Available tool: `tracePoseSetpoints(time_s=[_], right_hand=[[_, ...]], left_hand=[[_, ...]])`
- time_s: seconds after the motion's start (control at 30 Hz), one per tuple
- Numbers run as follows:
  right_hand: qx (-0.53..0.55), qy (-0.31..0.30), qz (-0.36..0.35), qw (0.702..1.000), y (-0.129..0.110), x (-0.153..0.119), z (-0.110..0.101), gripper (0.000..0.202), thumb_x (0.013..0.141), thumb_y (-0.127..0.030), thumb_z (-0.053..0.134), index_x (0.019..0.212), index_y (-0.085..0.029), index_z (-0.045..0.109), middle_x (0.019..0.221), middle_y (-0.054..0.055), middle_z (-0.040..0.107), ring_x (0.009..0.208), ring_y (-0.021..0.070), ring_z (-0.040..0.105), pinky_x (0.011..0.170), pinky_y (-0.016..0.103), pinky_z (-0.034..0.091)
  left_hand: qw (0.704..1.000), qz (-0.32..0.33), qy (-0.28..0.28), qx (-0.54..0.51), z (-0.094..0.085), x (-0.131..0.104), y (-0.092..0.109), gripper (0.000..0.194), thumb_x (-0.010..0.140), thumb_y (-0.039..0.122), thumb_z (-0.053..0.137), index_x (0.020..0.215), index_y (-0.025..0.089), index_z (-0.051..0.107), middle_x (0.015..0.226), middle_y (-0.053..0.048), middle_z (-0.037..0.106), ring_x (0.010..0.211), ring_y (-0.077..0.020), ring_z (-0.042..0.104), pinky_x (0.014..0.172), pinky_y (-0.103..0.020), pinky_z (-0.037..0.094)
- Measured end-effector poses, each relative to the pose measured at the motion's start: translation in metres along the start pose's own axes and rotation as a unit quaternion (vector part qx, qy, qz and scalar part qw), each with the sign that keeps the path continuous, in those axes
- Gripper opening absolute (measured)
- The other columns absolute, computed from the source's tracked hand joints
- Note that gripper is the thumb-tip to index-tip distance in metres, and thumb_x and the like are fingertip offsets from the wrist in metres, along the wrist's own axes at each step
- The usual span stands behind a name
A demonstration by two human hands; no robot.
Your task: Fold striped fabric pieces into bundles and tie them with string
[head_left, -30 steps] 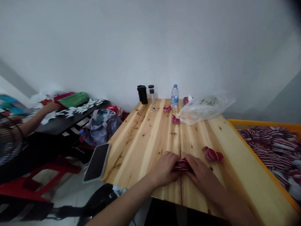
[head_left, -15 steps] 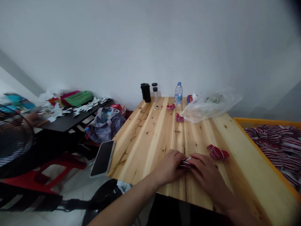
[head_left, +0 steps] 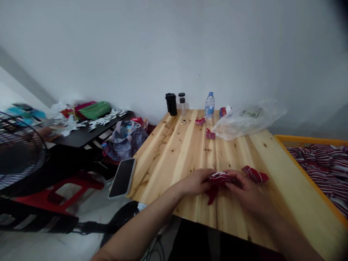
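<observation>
Between my two hands is a red-and-white striped fabric bundle (head_left: 219, 177), above the front part of the wooden table (head_left: 160, 163). My left hand (head_left: 198, 182) grips its left end, and a plain red flap hangs below. My right hand (head_left: 243, 186) pinches the right end, thumb and fingers around it. Just behind my right hand lies a tied red bundle (head_left: 255, 174). Two smaller tied striped bundles, one (head_left: 210, 134) beside the plastic bag and one (head_left: 200, 121) near the bottle, rest farther back.
A clear plastic bag (head_left: 239, 123), water bottle (head_left: 209, 105), black cup (head_left: 171, 104) and small jar (head_left: 182, 103) stand at the back. A phone (head_left: 123, 177) lies at the left edge. Right, a yellow crate (head_left: 307, 173) holds striped fabric. A fan (head_left: 21, 152) is far left.
The bundle in my hands has been raised and opened out, with more red fabric and a hanging flap now showing. The camera view has shifted slightly.
</observation>
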State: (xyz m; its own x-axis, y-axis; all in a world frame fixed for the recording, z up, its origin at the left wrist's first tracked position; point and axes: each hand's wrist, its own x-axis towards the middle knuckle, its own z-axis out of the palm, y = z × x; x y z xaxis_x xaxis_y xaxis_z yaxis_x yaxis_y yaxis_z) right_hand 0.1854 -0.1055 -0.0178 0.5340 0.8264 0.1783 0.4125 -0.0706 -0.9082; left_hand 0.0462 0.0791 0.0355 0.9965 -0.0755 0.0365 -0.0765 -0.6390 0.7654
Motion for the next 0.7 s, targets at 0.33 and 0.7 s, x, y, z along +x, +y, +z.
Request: tracePoseSetpoints(time_s=[0.33, 0.7], right_hand=[[-0.075, -0.021, -0.088, 0.993, -0.001, 0.004, -0.002, 0.017, 0.090, -0.035, 0.058, 0.105, -0.029, 0.063, 0.131, 0.006, 0.054, 0.126, 0.0255, 0.050, 0.107, 0.048, 0.043], [-0.137, -0.015, -0.092, 0.986, 0.013, -0.004, -0.009, 0.017, 0.091, -0.032, 0.056, 0.108, -0.029, 0.060, 0.129, 0.007, 0.053, 0.123, 0.0260, 0.050, 0.104, 0.050, 0.042]], left_hand=[[0.985, -0.085, 0.107, -0.103, 0.013, 0.005, -0.015, 0.030, 0.095, 0.033, 0.044, 0.106, 0.018, 0.067, 0.099, -0.005, 0.071, 0.092, -0.0199, 0.063, 0.082, -0.030, 0.046], [0.955, -0.131, 0.114, -0.239, 0.012, 0.015, -0.034, 0.043, 0.095, 0.047, 0.040, 0.103, 0.013, 0.065, 0.086, -0.008, 0.070, 0.072, -0.0175, 0.062, 0.067, -0.030, 0.049]])
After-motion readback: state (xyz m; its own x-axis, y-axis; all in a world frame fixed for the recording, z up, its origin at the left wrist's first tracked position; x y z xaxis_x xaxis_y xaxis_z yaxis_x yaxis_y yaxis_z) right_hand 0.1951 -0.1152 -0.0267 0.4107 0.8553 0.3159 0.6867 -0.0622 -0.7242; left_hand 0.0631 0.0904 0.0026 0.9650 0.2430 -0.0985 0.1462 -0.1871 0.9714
